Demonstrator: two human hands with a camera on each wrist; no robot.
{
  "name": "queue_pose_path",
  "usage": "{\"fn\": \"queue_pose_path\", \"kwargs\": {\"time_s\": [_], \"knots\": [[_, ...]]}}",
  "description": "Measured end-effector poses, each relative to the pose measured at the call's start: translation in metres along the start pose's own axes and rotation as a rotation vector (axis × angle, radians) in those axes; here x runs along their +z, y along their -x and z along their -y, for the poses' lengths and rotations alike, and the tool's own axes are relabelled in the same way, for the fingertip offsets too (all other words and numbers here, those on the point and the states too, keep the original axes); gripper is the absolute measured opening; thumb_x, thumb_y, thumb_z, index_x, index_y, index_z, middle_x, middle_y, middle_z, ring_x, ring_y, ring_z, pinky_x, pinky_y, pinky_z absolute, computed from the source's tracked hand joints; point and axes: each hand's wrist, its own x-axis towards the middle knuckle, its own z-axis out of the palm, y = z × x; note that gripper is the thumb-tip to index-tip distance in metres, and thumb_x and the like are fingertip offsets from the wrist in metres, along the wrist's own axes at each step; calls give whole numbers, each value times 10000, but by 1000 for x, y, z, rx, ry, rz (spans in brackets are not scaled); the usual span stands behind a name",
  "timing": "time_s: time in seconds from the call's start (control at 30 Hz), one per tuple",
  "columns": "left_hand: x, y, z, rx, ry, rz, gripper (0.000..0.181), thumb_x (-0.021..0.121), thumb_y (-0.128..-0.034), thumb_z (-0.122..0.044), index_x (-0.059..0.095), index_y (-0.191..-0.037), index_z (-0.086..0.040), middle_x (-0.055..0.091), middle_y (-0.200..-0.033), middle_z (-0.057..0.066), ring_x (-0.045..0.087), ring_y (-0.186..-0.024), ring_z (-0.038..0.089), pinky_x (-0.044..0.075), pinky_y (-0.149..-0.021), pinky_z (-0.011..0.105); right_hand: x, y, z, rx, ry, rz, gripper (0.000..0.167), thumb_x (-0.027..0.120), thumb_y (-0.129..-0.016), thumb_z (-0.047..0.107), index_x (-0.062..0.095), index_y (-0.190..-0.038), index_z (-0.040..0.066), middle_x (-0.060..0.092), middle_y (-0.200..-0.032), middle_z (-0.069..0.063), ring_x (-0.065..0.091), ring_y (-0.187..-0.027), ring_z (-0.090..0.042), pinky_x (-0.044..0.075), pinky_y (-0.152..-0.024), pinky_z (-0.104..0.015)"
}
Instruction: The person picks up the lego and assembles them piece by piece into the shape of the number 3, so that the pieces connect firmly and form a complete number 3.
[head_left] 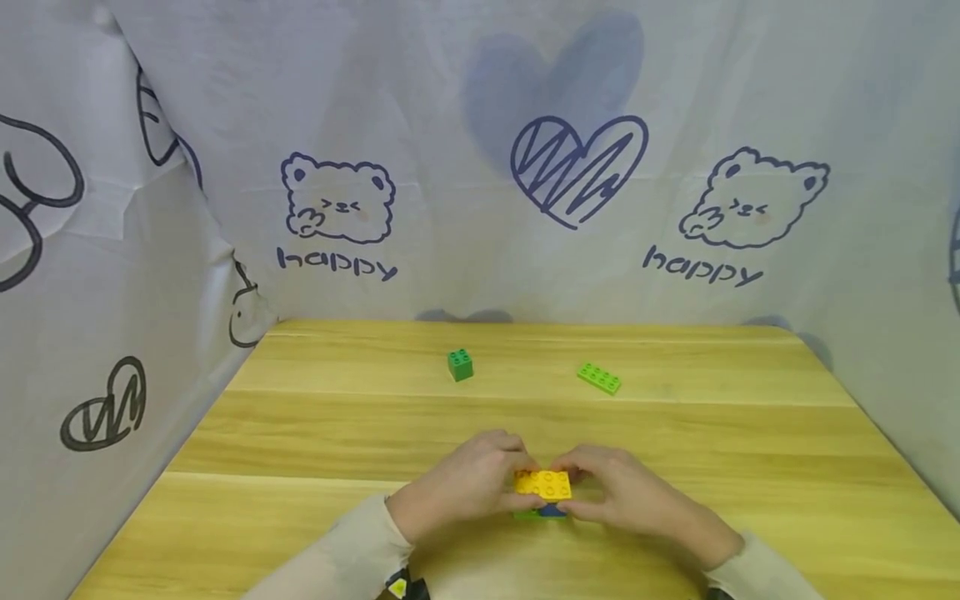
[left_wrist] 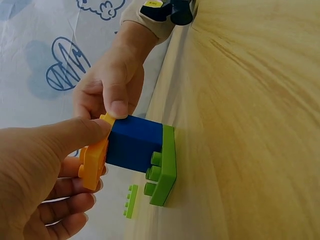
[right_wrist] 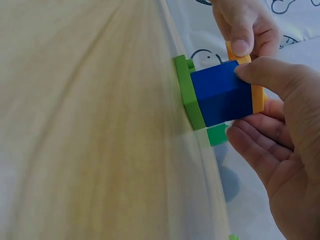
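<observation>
A yellow building-block plate point(head_left: 543, 484) lies studs up on a blue block point(left_wrist: 132, 142). Below that block is a light green plate point(left_wrist: 167, 165), resting on the table, with some of its studs uncovered beside the blue block. My left hand point(head_left: 480, 479) pinches the left end of the yellow plate between thumb and fingers. From the other side, my right hand point(head_left: 622, 492) pinches the yellow plate's right end, its thumb tip where yellow meets blue in the right wrist view. In the head view the hands and yellow plate hide most of the lower pieces.
Farther back on the wooden table point(head_left: 315, 433) stand a dark green block point(head_left: 461, 365) and, to its right, another light green plate point(head_left: 599, 378). A white cloth point(head_left: 450, 208) with drawn hearts and bears hangs behind the table and along its sides.
</observation>
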Motion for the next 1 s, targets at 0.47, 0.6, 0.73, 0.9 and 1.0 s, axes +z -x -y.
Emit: {"fn": "queue_pose_path", "kwargs": {"time_s": [0.47,0.6,0.73,0.9,1.0], "knots": [[-5,0,8,-103,89,38,477,655,-891,-519,713,-1150,-123,651,-989,-50,559,-848,46,468,-748,174,1,1,-5,58,-25,33,460,649,-909,485,619,-1192,124,650,-1111,39,637,-950,-84,539,-804,-244],[-15,0,17,-178,100,-15,470,598,-932,-513,677,-1209,-142,653,-1072,-25,588,-969,122,501,-844,290,3,2,-3,82,-6,36,489,652,-902,502,618,-1194,111,652,-1100,38,636,-945,-88,538,-806,-251],[-25,1,30,-233,61,-113,416,625,-938,-461,675,-1202,-143,644,-1086,-11,580,-1013,166,496,-885,353,4,1,-2,90,0,35,500,651,-901,506,618,-1196,103,652,-1094,37,635,-939,-89,539,-806,-258],[-29,1,50,-309,34,-191,399,663,-931,-400,667,-1215,-121,641,-1135,35,586,-1051,216,479,-926,395,2,1,0,103,13,38,502,652,-896,513,621,-1195,111,652,-1108,30,637,-939,-96,540,-804,-261],[-30,-1,64,-346,5,-221,393,678,-927,-372,663,-1221,-112,633,-1161,62,577,-1089,253,465,-953,416,2,1,1,113,12,41,498,659,-892,511,620,-1195,117,650,-1108,36,635,-942,-94,540,-809,-267]]}}
